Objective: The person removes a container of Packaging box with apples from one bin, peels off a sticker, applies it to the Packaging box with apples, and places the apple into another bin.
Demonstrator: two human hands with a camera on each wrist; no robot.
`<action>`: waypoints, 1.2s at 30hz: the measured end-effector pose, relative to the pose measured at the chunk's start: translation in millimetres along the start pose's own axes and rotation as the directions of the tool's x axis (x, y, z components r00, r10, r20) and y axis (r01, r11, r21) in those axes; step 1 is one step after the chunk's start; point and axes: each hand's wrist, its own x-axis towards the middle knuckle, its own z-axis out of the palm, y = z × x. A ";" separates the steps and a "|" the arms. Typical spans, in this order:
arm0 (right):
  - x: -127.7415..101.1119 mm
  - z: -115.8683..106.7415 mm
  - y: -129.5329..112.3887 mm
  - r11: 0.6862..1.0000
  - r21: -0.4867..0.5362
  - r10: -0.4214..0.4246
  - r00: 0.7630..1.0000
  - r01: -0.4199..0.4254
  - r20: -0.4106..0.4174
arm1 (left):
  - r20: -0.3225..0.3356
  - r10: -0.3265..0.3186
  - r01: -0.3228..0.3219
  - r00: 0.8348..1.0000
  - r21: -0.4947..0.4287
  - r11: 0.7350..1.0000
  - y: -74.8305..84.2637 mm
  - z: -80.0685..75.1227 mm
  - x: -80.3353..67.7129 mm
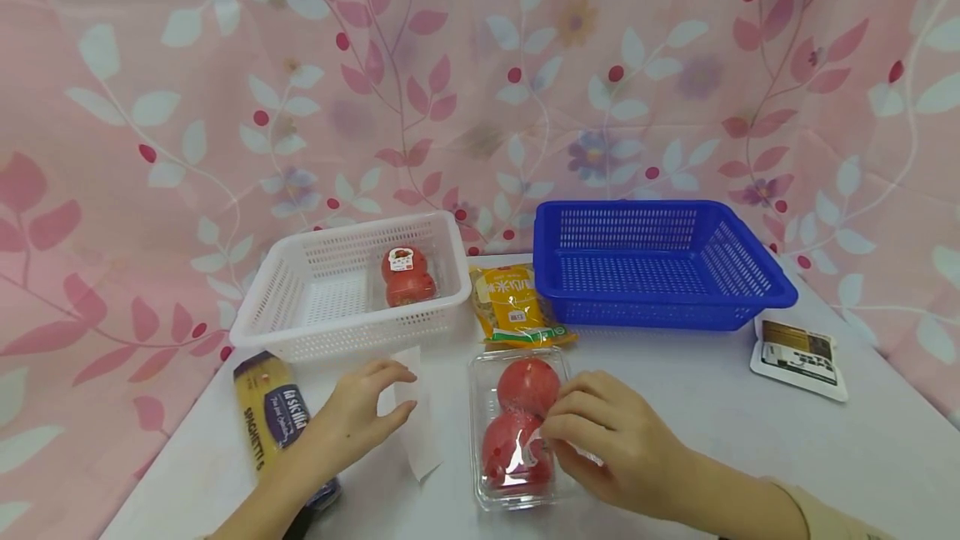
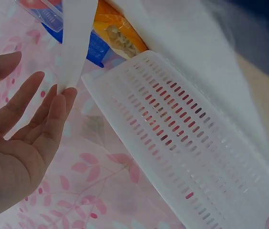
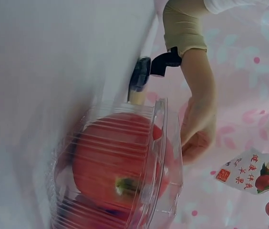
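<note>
The white table (image 1: 750, 440) is carrying a blue slotted plastic basket (image 1: 660, 261) far beyond the right hand (image 1: 600, 440) and a white slotted plastic basket (image 1: 345, 286) just beyond the left hand (image 1: 360, 415). Directly under the right hand, a clear plastic clamshell of two red tomatoes (image 1: 521, 427) is lying; that hand is pinching its printed label (image 3: 249, 174). Peeling it low and slowly should be keeping the box from lifting. The left hand, fingers relaxed, is touching a white paper strip (image 1: 416, 419).
</note>
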 end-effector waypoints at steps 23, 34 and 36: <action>-19.5 7.3 50.7 0.784 0.088 0.566 0.766 -0.615 0.305 | 0.169 -0.005 -0.014 0.986 0.111 0.994 0.5 0.4 9.2; -16.2 16.6 62.9 0.681 0.106 0.613 0.643 -0.724 0.460 | -0.075 0.554 -0.551 0.829 0.057 0.832 42.3 15.9 20.7; -16.0 19.3 63.4 0.657 0.109 0.619 0.616 -0.746 0.487 | -0.101 0.607 -0.603 0.788 0.073 0.795 47.5 19.1 22.4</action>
